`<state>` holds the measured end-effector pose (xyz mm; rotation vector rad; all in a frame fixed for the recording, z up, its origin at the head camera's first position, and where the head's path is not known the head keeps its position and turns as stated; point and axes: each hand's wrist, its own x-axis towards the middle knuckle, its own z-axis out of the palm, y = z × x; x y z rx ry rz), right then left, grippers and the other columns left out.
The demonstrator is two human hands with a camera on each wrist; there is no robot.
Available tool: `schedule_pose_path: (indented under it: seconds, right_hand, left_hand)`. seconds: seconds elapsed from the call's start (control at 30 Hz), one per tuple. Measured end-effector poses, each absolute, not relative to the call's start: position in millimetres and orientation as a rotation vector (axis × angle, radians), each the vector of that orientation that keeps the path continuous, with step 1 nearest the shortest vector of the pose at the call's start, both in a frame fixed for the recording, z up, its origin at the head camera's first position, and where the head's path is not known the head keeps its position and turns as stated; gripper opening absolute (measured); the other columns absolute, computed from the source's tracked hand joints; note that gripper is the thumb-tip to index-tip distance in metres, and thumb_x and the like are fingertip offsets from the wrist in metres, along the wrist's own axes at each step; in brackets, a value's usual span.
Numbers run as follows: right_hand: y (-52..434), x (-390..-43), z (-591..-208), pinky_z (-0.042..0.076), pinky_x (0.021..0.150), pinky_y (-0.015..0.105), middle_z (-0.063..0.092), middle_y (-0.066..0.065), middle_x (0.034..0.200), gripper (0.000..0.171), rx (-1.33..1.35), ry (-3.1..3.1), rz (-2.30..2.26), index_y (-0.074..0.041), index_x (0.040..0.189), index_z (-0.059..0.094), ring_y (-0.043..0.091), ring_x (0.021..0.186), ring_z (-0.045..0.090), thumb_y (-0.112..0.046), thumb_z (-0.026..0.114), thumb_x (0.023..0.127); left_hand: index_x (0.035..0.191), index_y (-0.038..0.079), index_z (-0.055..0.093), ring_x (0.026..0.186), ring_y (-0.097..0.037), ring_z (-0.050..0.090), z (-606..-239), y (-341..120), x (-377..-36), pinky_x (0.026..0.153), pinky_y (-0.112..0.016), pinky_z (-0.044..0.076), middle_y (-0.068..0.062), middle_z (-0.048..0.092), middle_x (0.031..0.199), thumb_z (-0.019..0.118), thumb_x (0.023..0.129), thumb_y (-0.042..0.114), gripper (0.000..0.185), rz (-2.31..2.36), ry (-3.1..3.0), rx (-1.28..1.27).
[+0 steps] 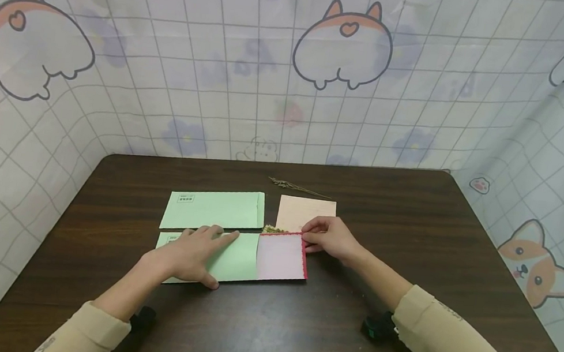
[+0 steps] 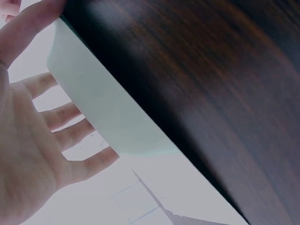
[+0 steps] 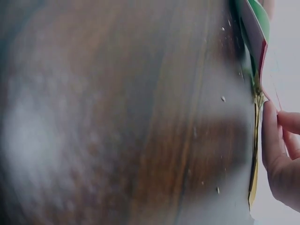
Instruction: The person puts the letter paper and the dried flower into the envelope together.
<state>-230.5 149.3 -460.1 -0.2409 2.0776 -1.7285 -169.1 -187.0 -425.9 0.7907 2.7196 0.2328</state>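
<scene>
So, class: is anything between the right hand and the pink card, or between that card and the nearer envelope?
Nothing visible. The right hand pinches the pink card at its far corner, and the card meets the nearer envelope without a visible gap. Yellowish flowers lie by the card's far edge, not across it.

Rear envelope (image 1: pixel 212 210), L of ctr: grn paper, matt, smooth. Front envelope (image 1: pixel 238 258), below it: same stock. Pink card (image 1: pixel 281 255), just below ctr: paper, matt, smooth face. Peach sheet (image 1: pixel 306 212), above card: matt paper. Desk (image 1: pixel 265 325), lower half: dk wood grain, smooth, semi-gloss. Backdrop (image 1: pixel 237 107), upper half: printed cloth, lightly creased. Sleeves (image 1: pixel 456 347), btm L & R: matt cloth.
</scene>
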Motion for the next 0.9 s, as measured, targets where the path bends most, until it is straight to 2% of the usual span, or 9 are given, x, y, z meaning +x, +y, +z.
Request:
schedule_pose_path:
  seconds: [0.37,0.9]
  right_hand:
    - [136,-226,-463,0.061,0.075,0.042,0.067,0.018,0.093,0.014,-0.265,2.049,-1.731,0.011,0.108,0.066,0.023,0.079,0.071,0.006,0.068,0.095]
    - [118,-223,-462,0.060,0.078,0.044,0.066,0.021,0.095,0.018,-0.331,1.986,-1.754,0.015,0.110,0.063,0.024,0.078,0.071,0.009,0.066,0.094]
  left_hand:
    - [0.161,0.014,0.035,0.135,-0.042,0.043,-428,-187,-170,0.100,-0.065,0.037,-0.018,0.043,0.148,0.091,0.075,0.044,0.107,0.238,2.718,0.784]
    - [0.161,0.013,0.034,0.134,-0.041,0.044,-431,-190,-170,0.100,-0.065,0.037,-0.018,0.043,0.148,0.090,0.075,0.045,0.108,0.234,2.728,0.807]
